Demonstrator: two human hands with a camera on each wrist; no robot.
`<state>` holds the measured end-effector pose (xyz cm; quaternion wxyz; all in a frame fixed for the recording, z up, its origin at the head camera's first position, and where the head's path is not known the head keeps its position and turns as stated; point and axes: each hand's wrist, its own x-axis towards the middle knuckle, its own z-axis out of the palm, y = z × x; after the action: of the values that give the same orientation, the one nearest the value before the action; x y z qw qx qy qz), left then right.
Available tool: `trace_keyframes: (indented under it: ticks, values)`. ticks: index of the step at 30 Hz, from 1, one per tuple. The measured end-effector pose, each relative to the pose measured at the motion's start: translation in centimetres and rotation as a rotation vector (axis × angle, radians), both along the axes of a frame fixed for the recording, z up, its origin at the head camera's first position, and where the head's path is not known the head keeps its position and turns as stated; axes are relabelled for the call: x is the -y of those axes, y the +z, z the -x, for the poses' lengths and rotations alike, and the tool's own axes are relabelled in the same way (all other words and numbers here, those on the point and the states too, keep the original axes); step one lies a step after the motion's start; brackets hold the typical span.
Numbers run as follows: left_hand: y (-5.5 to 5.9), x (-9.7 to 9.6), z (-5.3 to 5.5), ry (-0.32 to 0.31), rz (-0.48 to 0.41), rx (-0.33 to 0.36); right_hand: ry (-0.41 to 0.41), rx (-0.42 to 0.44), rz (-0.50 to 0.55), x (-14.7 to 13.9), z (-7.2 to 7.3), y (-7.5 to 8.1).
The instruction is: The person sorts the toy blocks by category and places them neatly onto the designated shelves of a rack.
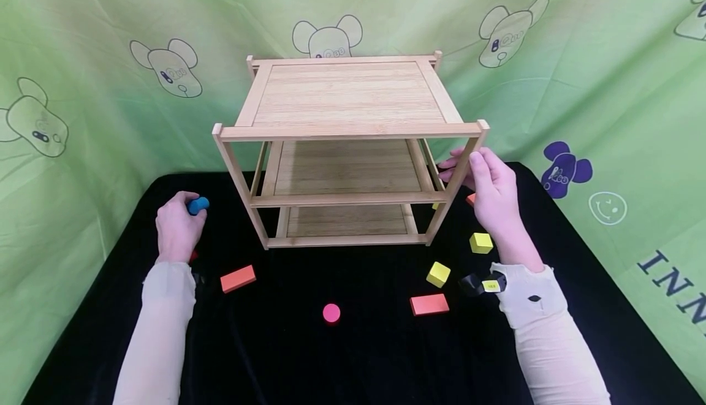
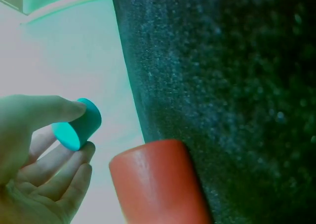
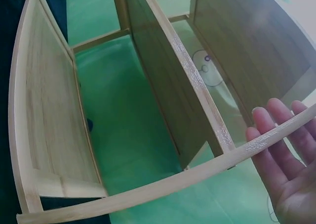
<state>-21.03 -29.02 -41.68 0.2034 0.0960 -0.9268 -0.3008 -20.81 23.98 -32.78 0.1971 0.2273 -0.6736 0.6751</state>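
Observation:
My left hand (image 1: 179, 224) pinches a blue cylinder block (image 1: 200, 204) between thumb and fingers, at the left of the black cloth. In the left wrist view the blue cylinder appears raised, with a red cylinder block (image 2: 155, 184) close beside the hand. A three-tier wooden shelf (image 1: 353, 130) stands upright at the centre back. On its right front post, partway below the top tier, my right hand (image 1: 496, 196) has a hold, thumb in front and fingers behind. The right wrist view shows those fingers (image 3: 281, 157) passing behind the post; the thumb is out of sight there.
Two yellow cubes (image 1: 481, 243) and a red rectangular block (image 1: 429, 305) lie right of centre. A pink round block (image 1: 331, 313) is in front of the shelf, an orange-red block (image 1: 238, 279) to its left. Green printed fabric (image 1: 110, 147) hangs behind and around the black cloth (image 1: 276, 356).

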Motion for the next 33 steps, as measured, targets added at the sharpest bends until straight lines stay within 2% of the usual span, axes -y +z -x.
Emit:
trace_keyframes:
  ticks: [6, 9, 18, 23, 33]
  values:
    - [0.3, -0.4, -0.3, 0.002, 0.012, -0.074, 0.014, 0.038, 0.043, 0.3, -0.2, -0.1]
    - [0.5, -0.5, -0.4, 0.004, 0.013, -0.094, -0.014, 0.049, 0.036, 0.4, -0.2, -0.1]
    - [1.3, -0.9, -0.6, -0.010, 0.015, -0.136, 0.028, 0.039, 0.116, -0.1, -0.2, 0.0]
    - [1.7, -1.1, -0.9, -0.014, 0.020, -0.173, 0.016, 0.038, 0.108, -0.2, -0.3, 0.0]
    - [3.4, -1.7, -2.0, -0.001, 0.010, -0.234, 0.012, 0.055, 0.125, -0.1, -0.3, 0.0]
